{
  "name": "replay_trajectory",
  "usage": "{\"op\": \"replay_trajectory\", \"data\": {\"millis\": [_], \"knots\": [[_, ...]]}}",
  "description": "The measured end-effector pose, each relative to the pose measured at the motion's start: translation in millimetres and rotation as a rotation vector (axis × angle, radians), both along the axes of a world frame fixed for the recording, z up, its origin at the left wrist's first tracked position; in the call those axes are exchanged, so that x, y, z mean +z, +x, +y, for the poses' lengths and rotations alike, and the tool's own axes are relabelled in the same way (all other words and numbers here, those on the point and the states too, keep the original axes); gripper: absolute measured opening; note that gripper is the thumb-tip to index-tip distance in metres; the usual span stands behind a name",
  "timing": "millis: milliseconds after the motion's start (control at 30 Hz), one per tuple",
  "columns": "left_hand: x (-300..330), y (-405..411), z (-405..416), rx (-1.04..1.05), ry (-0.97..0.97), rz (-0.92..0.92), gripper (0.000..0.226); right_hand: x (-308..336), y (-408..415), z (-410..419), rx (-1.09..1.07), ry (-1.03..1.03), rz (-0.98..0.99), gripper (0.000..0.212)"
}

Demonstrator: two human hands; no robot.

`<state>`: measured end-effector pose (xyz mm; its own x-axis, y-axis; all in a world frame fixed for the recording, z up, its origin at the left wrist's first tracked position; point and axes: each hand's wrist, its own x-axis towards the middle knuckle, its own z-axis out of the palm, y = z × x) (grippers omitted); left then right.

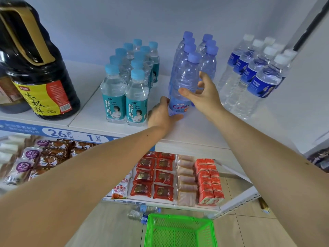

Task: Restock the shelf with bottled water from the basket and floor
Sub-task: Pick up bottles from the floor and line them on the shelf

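Note:
A purple-capped water bottle (pixel 185 81) with a blue "Cunbs" label stands upright on the white shelf (pixel 195 129), at the front of a row of like bottles (pixel 206 56). My left hand (pixel 162 114) grips its base from the left. From the right, my right hand (pixel 204 94) holds its middle, thumb across the front and fingers behind. Below, on the floor, sits the green basket (pixel 178 217); the part of it in view shows no bottles. Two water bottles (pixel 140 213) lie on the floor next to it, by the bottom shelf.
Teal-labelled soda water bottles (pixel 128 82) stand left of the held bottle; white-capped, blue-labelled bottles (pixel 256 73) stand to the right. A big dark jug (pixel 35 68) fills the shelf's left end. Snack packs (pixel 154 177) line the lower shelf.

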<state>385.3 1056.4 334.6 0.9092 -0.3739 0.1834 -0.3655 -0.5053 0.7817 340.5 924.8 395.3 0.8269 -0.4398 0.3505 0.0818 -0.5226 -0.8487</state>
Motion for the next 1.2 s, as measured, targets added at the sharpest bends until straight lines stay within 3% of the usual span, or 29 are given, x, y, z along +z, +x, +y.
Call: {"op": "replay_trajectory", "data": {"millis": [367,467,633,967,1200], "knots": [[2,-2,-4,0.036,0.05,-0.015,0.055,-2,5,1,-0.053,-0.073,0.012,0.067],[3,-9,2,0.033,0.032,-0.03,0.057,-7,1,3,-0.082,-0.048,0.023,0.077],[0,-25,27,0.015,0.04,-0.088,0.049,-26,-22,13,-0.243,0.052,-0.056,0.07],[-20,-57,113,-0.355,0.029,-0.525,0.03,-70,-72,80,-0.664,0.052,-0.278,0.046],[-80,-62,167,-0.552,0.061,-0.745,0.024,-132,-106,147,-0.855,-0.122,-0.265,0.035]]}}
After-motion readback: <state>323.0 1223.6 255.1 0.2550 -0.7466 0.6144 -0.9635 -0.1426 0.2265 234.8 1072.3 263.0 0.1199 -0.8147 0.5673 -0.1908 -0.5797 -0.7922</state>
